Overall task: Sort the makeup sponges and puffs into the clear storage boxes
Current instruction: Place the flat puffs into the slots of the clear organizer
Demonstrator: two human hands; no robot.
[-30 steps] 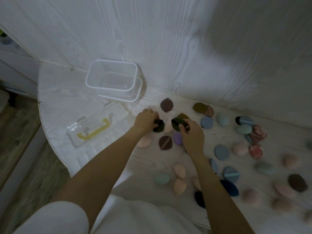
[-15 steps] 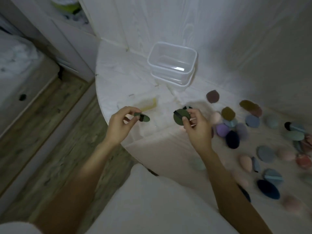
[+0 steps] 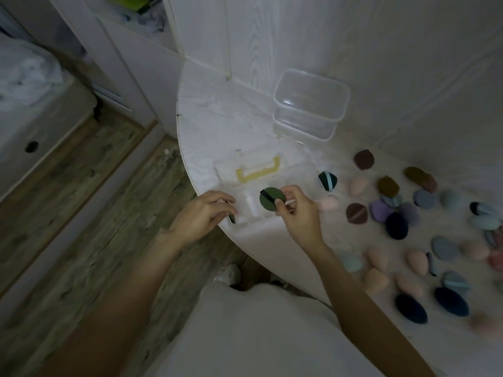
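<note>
Right hand point(image 3: 298, 213) pinches a green puff point(image 3: 270, 199) above the clear case point(image 3: 272, 183); left hand point(image 3: 201, 216) grips a dark puff point(image 3: 232, 218) at the table point(image 3: 206, 123) edge.

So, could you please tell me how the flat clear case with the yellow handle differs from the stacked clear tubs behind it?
The flat case is shallow with a yellow handle; the stacked tubs are deep, plain, with no handle. The case lies near the table edge, right by both hands, the right hand holding a green puff over it; the tubs stand back by the wall, out of the hands' way. Both are clear plastic, and the tubs look empty.
</note>
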